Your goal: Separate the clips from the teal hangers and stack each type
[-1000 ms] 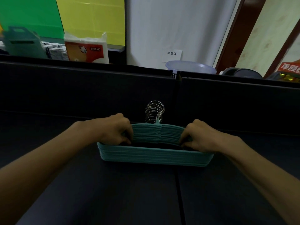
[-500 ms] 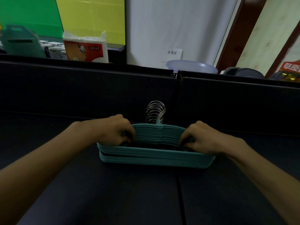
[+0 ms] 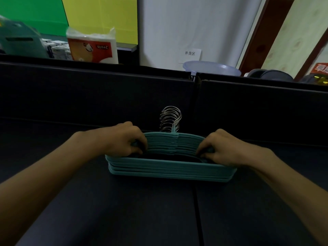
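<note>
The thick stack of teal velvet-look hangers (image 3: pixel 170 167) with bunched silver wire hooks (image 3: pixel 170 119) lies flat on the dark table (image 3: pixel 124 210), hooks toward the black partition (image 3: pixel 88 96). The left hand (image 3: pixel 124 141) and right hand (image 3: pixel 221 148) curl over the stack's shoulders, fingertips pinching its edges. Squaring evenly from both ends should keep it neat; no clips show.
</note>
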A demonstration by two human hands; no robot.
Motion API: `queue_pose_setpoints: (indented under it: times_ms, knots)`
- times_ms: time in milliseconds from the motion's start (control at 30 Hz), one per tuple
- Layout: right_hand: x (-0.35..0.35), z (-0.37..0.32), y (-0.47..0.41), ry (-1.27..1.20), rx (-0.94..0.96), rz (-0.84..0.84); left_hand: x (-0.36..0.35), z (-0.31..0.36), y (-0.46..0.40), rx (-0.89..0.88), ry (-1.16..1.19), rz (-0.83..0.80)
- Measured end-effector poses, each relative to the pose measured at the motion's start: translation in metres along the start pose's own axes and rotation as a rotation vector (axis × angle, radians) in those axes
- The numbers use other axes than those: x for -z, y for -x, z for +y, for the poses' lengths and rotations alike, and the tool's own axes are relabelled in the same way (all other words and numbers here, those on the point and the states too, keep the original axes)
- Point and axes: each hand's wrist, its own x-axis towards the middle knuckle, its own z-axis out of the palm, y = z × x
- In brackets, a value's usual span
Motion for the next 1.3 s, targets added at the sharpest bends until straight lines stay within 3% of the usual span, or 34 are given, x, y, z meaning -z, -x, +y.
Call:
queue_pose_setpoints:
  times_ms: [667,1167,1300]
  knots:
    - [-0.0003,0.0018,0.0007,-0.051,-0.044,-0.007,-0.0043,0.0016,0.0018,-0.013,0.035,0.069]
    - [0.0016,-0.0020,-0.0013,0.058,-0.049,-0.040,-0.0079,-0.0029,-0.0009,0.014,-0.077,0.059]
    - [0.0064,-0.0020,0.0073,-0.041,-0.037,-0.069,-0.0041,-0.0012,0.0059,-0.008,0.025,0.029]
